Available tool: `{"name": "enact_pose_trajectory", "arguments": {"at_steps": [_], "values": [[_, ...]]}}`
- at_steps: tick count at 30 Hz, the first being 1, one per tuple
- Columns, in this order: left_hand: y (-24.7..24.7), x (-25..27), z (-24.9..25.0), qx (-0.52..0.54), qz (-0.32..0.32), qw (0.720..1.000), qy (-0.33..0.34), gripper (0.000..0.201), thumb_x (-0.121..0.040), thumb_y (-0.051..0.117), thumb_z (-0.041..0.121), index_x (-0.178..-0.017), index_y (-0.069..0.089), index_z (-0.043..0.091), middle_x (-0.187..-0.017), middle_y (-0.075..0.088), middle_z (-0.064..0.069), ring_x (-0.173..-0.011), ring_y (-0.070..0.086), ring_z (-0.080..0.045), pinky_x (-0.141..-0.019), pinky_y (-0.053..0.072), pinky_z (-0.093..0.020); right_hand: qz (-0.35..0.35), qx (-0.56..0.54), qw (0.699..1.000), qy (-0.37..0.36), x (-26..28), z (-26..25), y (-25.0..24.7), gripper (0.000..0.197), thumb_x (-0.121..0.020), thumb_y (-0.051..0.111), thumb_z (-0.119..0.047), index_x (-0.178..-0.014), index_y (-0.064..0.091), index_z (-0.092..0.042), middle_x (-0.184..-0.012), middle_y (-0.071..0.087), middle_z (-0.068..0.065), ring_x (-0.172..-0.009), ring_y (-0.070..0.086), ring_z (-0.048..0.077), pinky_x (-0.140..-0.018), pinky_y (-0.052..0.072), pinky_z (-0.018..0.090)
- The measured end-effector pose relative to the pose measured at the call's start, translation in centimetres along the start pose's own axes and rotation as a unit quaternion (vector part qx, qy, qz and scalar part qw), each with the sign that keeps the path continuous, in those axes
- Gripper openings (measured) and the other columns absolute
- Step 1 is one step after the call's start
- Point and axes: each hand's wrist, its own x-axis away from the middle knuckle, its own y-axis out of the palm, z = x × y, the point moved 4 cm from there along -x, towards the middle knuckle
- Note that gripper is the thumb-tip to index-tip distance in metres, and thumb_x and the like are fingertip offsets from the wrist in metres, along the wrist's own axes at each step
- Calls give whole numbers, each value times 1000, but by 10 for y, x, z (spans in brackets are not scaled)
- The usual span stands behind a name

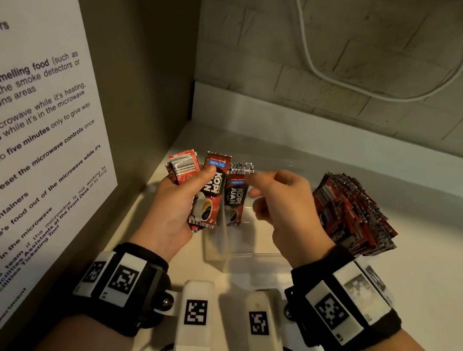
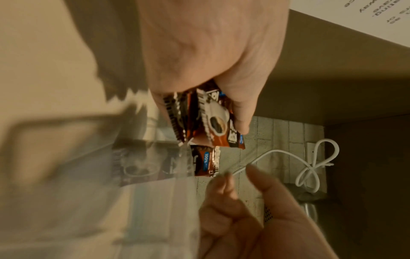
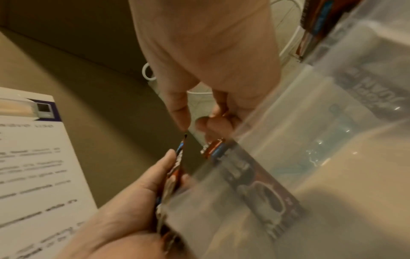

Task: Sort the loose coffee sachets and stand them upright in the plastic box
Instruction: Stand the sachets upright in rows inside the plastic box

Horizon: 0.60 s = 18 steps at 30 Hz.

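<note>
In the head view the left hand sits left of centre, its fingers and thumb curled round a small bunch of coffee sachets, the front one showing a cup of coffee and a blue label, with more fanned behind it toward the upper left. Just to the right of that bunch a single sachet stands upright inside the clear plastic box, close to the box's left wall; its top edge rises above the rim. The right hand hovers at centre right over the box, fingers loosely curled and holding nothing, the fingertips just beside the top of the standing sachet; whether they touch it cannot be told. The two hands are near each other but apart. At the right of the frame, behind the right wrist, a thick stack of sachets stands on the pale counter. A printed notice fills the left side, and a white cable loops across the tiled wall at the top
</note>
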Motion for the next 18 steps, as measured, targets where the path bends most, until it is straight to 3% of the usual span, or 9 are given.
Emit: {"name": "enact_pose_trajectory", "arguments": {"at_steps": [3,6,8,11,14,18], "values": [[4,2,1,-7,-23,1000,18,19,-86,65,18,-103,67,11,-93,74,-11,-83,73,-25,-67,60,-35,-97,47,994,9,13,-2,19,11,-80,70,-2,-77,59,0,-59,57,10,-35,45,9,-38,35,18],[5,3,1,-11,-28,999,23,35,-77,68,28,-107,66,10,-98,74,-13,-86,73,-28,-72,59,-39,-105,58,993,2,13,2,24,19,-82,66,3,-68,56,-5,-54,56,9,-36,48,10,-38,39,18],[2,0,0,-11,-16,1000,15,32,-77,69,32,-99,64,9,-88,73,-11,-76,72,-26,-64,58,-36,-88,10,996,22,9,0,16,21,-84,63,5,-69,54,-7,-53,59,6,-38,53,11,-40,45,19],[-4,-5,-1,-8,22,1000,6,9,-85,69,17,-85,60,13,-71,61,-1,-53,58,-10,-46,48,-25,-48,-62,996,39,1,-7,-10,20,-86,59,7,-73,52,-6,-55,63,7,-44,60,14,-47,54,24],[-7,-8,-6,-28,32,999,-5,12,-83,69,4,-84,65,16,-69,60,1,-55,55,-9,-47,46,-24,-21,-33,998,47,-3,-7,-30,19,-86,59,7,-72,54,-4,-61,65,11,-48,63,17,-51,56,27],[-5,-7,-12,-54,29,998,-28,16,-81,69,0,-83,64,14,-63,60,2,-56,55,-9,-47,47,-22,-49,67,991,103,-5,11,-23,19,-85,61,8,-70,54,-3,-68,64,17,-44,61,14,-47,54,25]]}}
